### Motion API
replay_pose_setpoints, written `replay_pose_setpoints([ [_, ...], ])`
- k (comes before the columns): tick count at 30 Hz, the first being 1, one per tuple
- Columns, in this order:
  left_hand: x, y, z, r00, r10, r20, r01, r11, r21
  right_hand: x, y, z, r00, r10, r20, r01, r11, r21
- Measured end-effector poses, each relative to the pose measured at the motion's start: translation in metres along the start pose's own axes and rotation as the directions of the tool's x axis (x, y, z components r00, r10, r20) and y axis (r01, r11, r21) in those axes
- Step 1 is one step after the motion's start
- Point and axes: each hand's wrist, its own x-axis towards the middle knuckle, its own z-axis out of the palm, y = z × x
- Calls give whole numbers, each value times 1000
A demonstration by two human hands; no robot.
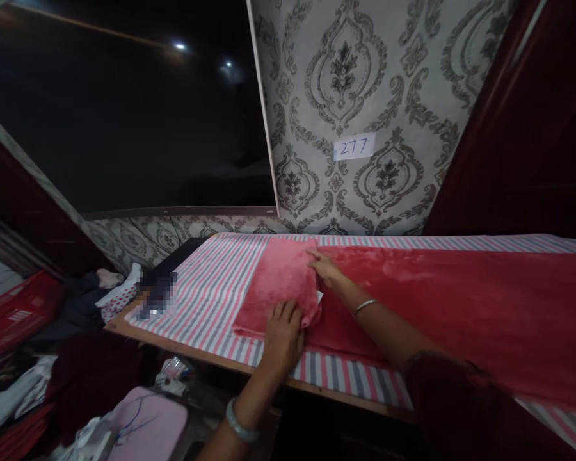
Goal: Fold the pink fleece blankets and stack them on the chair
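Note:
A red plush blanket [441, 307] lies lengthwise over a striped sheet on the table. Its left end is doubled over into a paler pink flap [281, 272], and a small white tag [320, 296] sticks out at the fold. My left hand [283, 336] rests on the front part of the flap, fingers lying over the fabric. Farther back, my right hand [325, 267] touches the flap's right edge with its fingers stretched out. Neither hand visibly grips the cloth, though some fingertips are blurred.
The pink, grey and white striped sheet [211, 288] covers the table, whose wooden edge [192, 349] faces me. A large dark screen [134, 115] hangs behind, beside a paper numbered 277 [354, 146]. Below left are a pink stool [148, 422] and piled clothes [91, 378].

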Motion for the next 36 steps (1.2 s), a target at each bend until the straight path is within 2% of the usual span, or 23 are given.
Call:
replay_pose_setpoints([
  [2, 6, 4, 1, 996, 52, -75, -54, 998, -21, 6, -2, -4, 998, -46, -40, 44, 998, -51],
  [4, 11, 10, 4, 991, 82, -102, -87, 995, -40, 9, -2, -15, 993, -88, -76, 79, 991, -107],
  [6, 11, 17, 11, 994, 94, -50, -97, 993, -62, 6, 4, -30, 989, -98, -109, 79, 982, -170],
  [8, 8, 23, 20, 994, 94, 49, -90, 993, -80, 2, 13, -44, 989, -80, -124, 50, 973, -226],
  [11, 1, 29, 32, 983, 74, 167, -61, 995, -83, -4, 26, -55, 991, -68, -115, 34, 961, -274],
  [16, 3, 28, 30, 978, 37, 204, -19, 996, -91, 2, 27, -51, 990, -97, -103, 64, 957, -284],
  [22, 12, 40, 28, 993, 67, 102, -55, 993, -109, 4, 18, -60, 972, -155, -177, 88, 938, -334],
  [29, 4, 55, 45, 974, 54, 221, -35, 996, -87, -14, 25, -73, 972, -110, -208, 9, 901, -434],
  [36, 6, 53, 42, 978, 76, 195, -48, 989, -143, -16, 23, -71, 969, -111, -223, 2, 898, -440],
])
